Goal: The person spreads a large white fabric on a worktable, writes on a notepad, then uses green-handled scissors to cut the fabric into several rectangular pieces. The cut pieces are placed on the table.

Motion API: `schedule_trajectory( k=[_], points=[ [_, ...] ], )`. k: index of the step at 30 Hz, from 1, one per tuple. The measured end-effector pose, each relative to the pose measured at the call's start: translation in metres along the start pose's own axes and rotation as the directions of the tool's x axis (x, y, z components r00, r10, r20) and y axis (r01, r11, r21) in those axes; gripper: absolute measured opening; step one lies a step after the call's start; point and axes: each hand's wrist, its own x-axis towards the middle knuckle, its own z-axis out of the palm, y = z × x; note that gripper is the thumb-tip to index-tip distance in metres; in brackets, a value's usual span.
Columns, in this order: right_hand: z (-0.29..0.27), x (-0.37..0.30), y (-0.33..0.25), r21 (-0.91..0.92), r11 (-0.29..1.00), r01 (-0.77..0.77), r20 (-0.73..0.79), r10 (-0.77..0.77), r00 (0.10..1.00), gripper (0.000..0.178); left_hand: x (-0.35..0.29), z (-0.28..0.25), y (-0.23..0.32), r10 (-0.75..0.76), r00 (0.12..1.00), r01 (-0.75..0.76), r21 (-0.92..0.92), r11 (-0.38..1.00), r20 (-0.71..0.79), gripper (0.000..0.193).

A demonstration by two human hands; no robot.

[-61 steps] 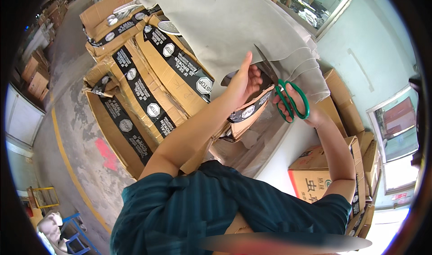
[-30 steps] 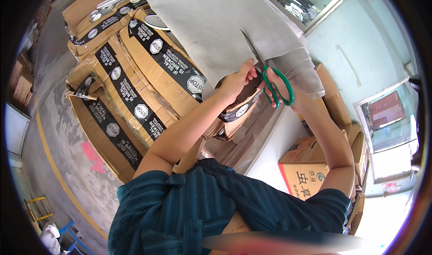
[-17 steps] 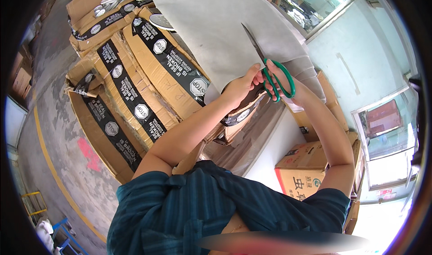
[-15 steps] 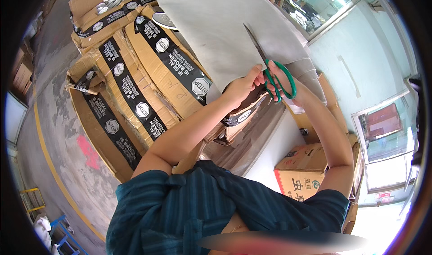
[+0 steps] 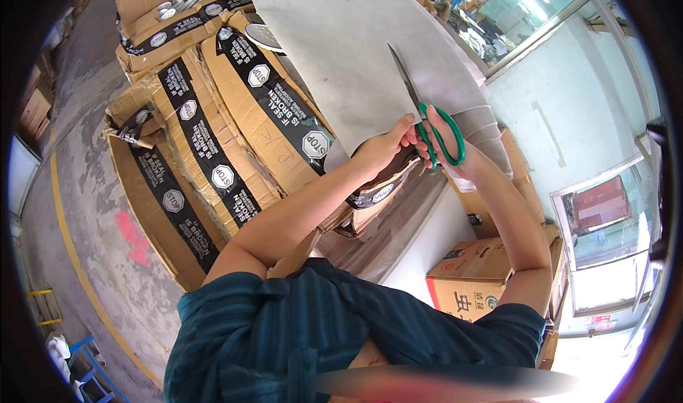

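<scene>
Green-handled scissors (image 5: 408,83) are in my right hand (image 5: 449,136), its fingers in the handle loops. Their dark, pointed blades reach away over a large grey sheet (image 5: 341,54) of smooth, cloth-like material. I cannot tell whether a blade passes beneath the sheet. My left hand (image 5: 386,145) is closed in a pinch at the sheet's near edge, just left of the scissors' pivot. Its thumb lies on top and the other fingers are curled, partly hidden. Both hands are close together, almost touching.
Open cardboard boxes (image 5: 270,129) with black printed tape stand to the left under the sheet. A box at the far left holds grey-white pieces (image 5: 186,4). A closed carton (image 5: 469,271) sits below my right forearm. A pale wall (image 5: 548,104) with windows runs along the right.
Both hands and the scissors have shifted slightly down in the picture. The view has moved a little, showing more of the sheet's far part, with a pale scribbled mark.
</scene>
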Motion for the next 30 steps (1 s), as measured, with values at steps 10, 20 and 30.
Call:
schedule_trajectory(
  k=[10,20,30],
  points=[
    [0.004,-0.005,0.003,-0.075,0.997,-0.028,-0.256,0.007,0.967,0.075,0.001,-0.007,-0.004,-0.020,0.999,0.016,0.074,0.997,0.046,0.049],
    [-0.053,-0.023,-0.055,-0.181,0.981,0.074,0.023,-0.071,0.997,0.082,-0.043,-0.030,0.054,0.503,0.540,-0.590,0.124,0.798,-0.674,0.047],
    [-0.107,-0.005,-0.104,-0.536,0.838,0.104,0.227,0.024,0.974,0.079,-0.033,0.014,-0.005,0.162,0.952,-0.232,-0.269,0.935,-0.261,0.071]
  ],
)
